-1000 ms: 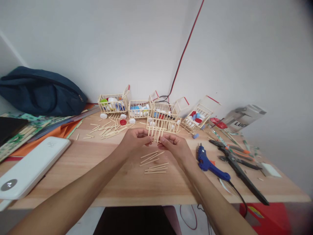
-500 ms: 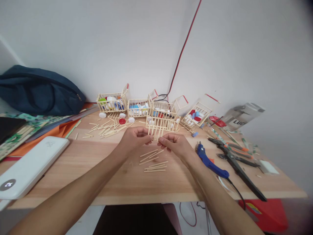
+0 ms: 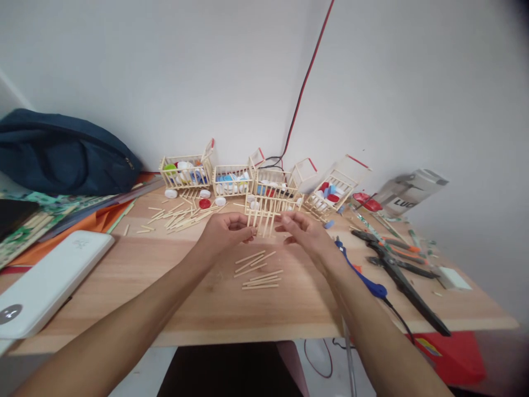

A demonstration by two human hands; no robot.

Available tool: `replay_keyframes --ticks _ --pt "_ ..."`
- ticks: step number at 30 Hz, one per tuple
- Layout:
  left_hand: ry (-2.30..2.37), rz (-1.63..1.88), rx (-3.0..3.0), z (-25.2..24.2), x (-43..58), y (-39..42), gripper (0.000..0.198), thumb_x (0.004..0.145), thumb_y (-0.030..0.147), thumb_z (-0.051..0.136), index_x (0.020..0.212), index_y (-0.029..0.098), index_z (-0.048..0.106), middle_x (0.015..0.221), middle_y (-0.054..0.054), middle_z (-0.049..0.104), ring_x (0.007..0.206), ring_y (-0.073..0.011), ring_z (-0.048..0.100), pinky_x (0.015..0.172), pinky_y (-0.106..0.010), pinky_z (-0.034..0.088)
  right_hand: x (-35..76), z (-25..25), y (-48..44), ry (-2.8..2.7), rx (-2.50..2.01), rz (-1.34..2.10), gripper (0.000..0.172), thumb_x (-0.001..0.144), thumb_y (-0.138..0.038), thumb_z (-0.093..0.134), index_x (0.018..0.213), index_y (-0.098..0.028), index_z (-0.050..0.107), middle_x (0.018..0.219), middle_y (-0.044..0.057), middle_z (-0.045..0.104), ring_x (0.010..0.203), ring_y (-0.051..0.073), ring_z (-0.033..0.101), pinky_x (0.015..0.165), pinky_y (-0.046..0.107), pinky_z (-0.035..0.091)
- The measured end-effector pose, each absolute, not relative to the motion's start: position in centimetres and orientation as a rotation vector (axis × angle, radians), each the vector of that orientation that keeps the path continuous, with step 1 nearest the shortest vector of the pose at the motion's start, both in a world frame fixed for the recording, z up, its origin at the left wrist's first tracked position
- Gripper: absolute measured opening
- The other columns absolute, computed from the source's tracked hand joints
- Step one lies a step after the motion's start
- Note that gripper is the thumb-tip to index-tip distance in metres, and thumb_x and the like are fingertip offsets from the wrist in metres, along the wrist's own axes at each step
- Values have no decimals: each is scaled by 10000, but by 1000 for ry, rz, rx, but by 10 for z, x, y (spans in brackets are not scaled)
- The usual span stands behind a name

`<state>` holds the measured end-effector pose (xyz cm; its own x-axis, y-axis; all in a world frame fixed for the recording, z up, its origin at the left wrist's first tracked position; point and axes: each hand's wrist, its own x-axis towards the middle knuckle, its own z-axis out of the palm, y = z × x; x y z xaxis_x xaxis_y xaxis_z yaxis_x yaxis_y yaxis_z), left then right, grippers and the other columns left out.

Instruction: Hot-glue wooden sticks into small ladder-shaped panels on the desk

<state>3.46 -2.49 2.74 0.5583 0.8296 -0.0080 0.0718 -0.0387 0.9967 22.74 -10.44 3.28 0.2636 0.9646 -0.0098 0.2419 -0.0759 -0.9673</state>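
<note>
My left hand (image 3: pixel 229 230) pinches the left side of a small stick frame (image 3: pixel 265 219), made of thin pale wooden sticks and held above the table. Just right of the frame is my right hand (image 3: pixel 305 231), its thumb and fingers apart with nothing visible between them. Below both hands, several loose wooden sticks (image 3: pixel 260 280) lie on the table. Behind the frame stands a miniature stick shopping cart (image 3: pixel 273 190); the frame and cart overlap in view, so their edges are hard to separate.
More mini carts, a left one (image 3: pixel 185 172) and a right one (image 3: pixel 333 193), hold colourful caps. Loose sticks (image 3: pixel 182 218) lie behind my left hand. A blue glue gun (image 3: pixel 367 281), black cutters (image 3: pixel 397 270), a white power bank (image 3: pixel 61 281) and a dark blue bag (image 3: pixel 66 154) flank the work area.
My right hand has let go of the frame's right side and moved slightly right, its fingers spreading. My left hand keeps its pinch. The view has shifted slightly.
</note>
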Motion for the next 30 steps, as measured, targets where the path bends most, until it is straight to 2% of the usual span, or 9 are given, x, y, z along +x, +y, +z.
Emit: replay_keyframes --ticks 3,7,11,25,30 --pt "805 732 1512 26 35 -25 147 680 257 704 743 129 668 647 2 660 585 -79 580 590 -186 443 230 41 -101 -1218 -1566 781 474 800 -604 548 1038 -204 634 1071 92 674 895 190 646 614 264 479" --pt "779 738 1523 25 35 -26 143 671 255 709 732 134 664 650 9 655 584 -79 576 584 -186 439 229 37 -92 -1302 -1602 667 385 699 -504 704 907 -186 643 804 27 657 706 146 575 625 274 426" --pt "747 740 1531 25 35 -27 143 673 256 705 734 134 666 652 12 650 580 -76 567 577 -186 430 229 30 -88 -1346 -1596 670 329 703 -494 692 816 -191 630 670 -21 585 605 116 493 590 266 376" --pt "760 680 1513 20 37 -25 155 651 247 701 733 123 658 647 4 653 574 -77 568 562 -186 410 232 31 -90 -1327 -1656 787 347 666 -496 694 790 -172 696 639 -16 603 571 107 463 563 256 328" --pt "776 686 1518 20 37 -25 157 649 254 699 729 124 658 646 2 653 576 -77 568 560 -183 408 234 31 -93 -1334 -1645 831 351 691 -505 685 821 -179 706 725 11 655 644 130 524 601 263 367"
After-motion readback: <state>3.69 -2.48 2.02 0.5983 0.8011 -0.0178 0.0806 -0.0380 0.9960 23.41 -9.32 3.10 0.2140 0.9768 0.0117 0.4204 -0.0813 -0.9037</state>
